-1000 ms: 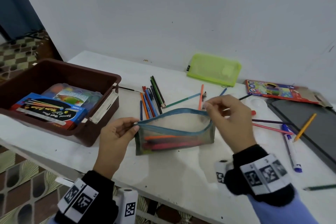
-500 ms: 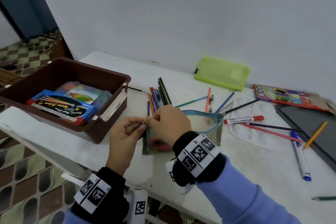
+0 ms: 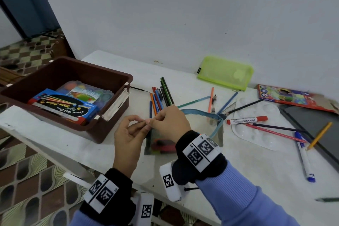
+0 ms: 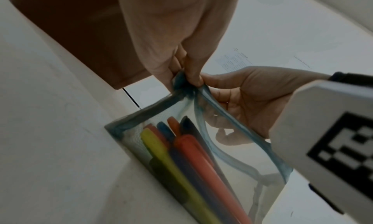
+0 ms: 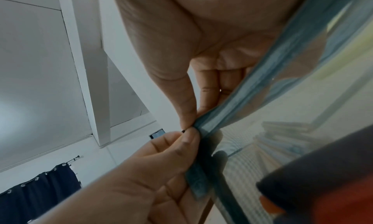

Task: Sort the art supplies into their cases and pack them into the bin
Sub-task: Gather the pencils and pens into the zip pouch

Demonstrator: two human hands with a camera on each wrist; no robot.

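Note:
A blue mesh pouch stands on the white table with its zip mouth gaping. Several markers lie inside it. My left hand pinches the pouch's upper left corner. My right hand has reached across and pinches the zip edge at that same corner, fingertips touching the left hand's. My right forearm hides the pouch's middle in the head view. The brown bin stands left of the hands and holds a blue brush box and a paint set.
Loose coloured pencils lie just behind the hands. Further right are a red whiteboard marker, a clear palette, a blue marker, a black board and a coloured pencil box. A green pouch lies by the wall.
My right hand has left the pouch's right end and crossed to its left corner beside the left hand. The left hand has kept its pinch.

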